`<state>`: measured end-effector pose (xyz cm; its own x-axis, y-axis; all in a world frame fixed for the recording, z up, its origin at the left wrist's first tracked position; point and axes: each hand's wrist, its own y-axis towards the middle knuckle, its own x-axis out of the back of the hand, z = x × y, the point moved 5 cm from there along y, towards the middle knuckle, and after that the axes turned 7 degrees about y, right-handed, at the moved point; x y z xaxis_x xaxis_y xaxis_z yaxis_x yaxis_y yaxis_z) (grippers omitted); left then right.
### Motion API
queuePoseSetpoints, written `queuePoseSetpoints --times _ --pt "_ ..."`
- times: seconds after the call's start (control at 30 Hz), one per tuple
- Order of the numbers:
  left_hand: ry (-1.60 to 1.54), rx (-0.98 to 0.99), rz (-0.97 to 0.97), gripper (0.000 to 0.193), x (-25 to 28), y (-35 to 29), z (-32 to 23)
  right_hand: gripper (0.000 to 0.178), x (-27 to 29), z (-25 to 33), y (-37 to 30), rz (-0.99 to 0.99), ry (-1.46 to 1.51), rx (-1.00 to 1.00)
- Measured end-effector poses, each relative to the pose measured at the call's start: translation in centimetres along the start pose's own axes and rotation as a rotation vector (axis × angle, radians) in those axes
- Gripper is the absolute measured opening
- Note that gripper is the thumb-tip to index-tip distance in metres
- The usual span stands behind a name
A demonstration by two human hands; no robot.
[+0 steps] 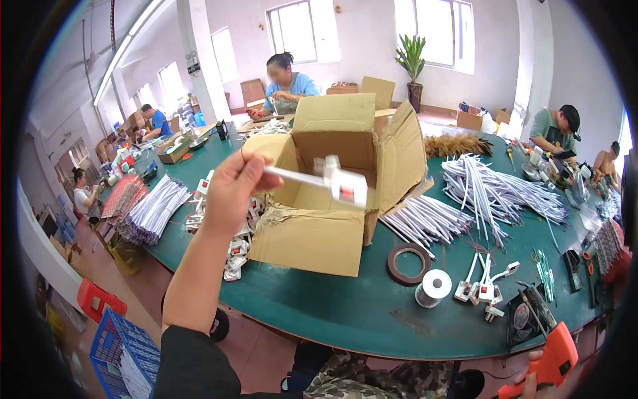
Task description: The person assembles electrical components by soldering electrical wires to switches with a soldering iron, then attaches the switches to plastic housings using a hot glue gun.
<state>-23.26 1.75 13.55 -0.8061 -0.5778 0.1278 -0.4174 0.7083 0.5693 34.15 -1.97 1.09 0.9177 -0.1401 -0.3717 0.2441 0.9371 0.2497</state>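
Two grips! Pinching red-switched white connector (349, 189) in left fingers (251, 174), aimed lengthwise just past three o'clock across cardboard carton (306, 243); clutching orange pistol-grip tool (562, 355), four o'clock, in right fingers (530, 385).

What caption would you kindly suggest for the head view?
Left hand holding a white part with a red patch near an open cardboard box, right hand gripping an orange gun-shaped tool.

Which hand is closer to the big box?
Left. The left hand is by the left side of the box, holding a white piece; the right hand is farther off, lower right, holding an orange tool.
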Motion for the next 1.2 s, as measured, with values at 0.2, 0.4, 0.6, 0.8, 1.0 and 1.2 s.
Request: queuePoseSetpoints --times 0.2,0.4,0.6,0.8,1.0,1.2 --pt "-0.110 0.127 0.361 0.021 -6.6 -5.6 -2.1 0.070 -4.3 -1.6 -0.1 0.264 0.247 0.073" --pt "-0.171 0.205 0.534 0.024 -12.6 -8.1 -1.7 0.048 -10.4 -6.9 0.0 0.383 0.153 -0.024" --pt "-0.275 0.309 0.589 0.026 -16.6 -10.5 -1.5 0.037 -13.0 -8.1 -0.8 0.382 0.022 0.086" --pt "-0.362 0.383 0.532 0.030 -17.7 -11.7 0.3 0.022 -13.2 -8.2 -0.9 0.427 0.111 -0.099" --pt "-0.620 0.464 0.475 0.038 -18.1 -14.2 2.4 0.016 -13.3 -7.9 -0.6 0.388 0.160 -0.054" --pt "-0.060 0.003 0.551 0.075 -19.8 -20.7 1.3 0.014 -13.6 -8.9 -0.2 0.412 0.014 -0.026"
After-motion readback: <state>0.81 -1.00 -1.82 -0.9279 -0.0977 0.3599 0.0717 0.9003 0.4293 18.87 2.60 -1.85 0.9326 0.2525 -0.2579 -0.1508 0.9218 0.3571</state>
